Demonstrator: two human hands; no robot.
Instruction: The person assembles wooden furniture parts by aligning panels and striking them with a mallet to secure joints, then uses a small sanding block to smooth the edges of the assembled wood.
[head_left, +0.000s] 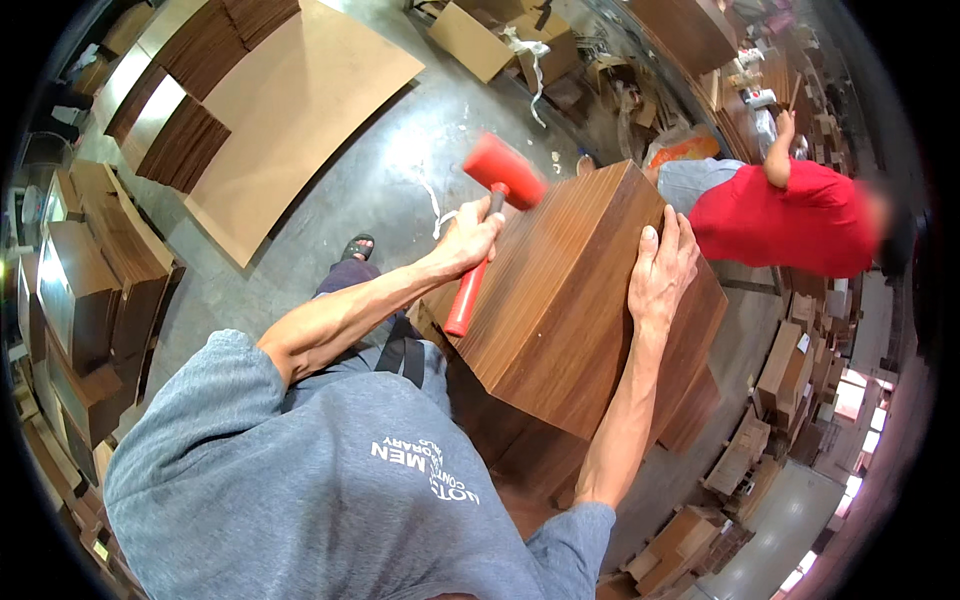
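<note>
In the centre of the frame the left hand is wrapped around the shaft of a red mallet, whose blurred head shows above the far left side of a brown wood-grain cabinet; whether the head touches the wood I cannot tell. Right of centre, the right hand grips nothing: it lies spread on the cabinet's right-hand face, fingertips toward the far edge. The step in hand looks like tapping the cabinet's panels together, with the right hand steadying the work; the next move would call for a controlled blow that stays clear of those fingers and does not bruise the edge. The person's sandalled foot is on the floor left of the cabinet. Beyond it, at upper left, a large flat brown sheet takes up floor space beside stacked panels and would hinder a step that way. At upper right, a co-worker in a red shirt appears just past the cabinet, so a wide swing toward there needs care. Farther off, at the top, open cartons and loose white strapping clutter the floor.
</note>
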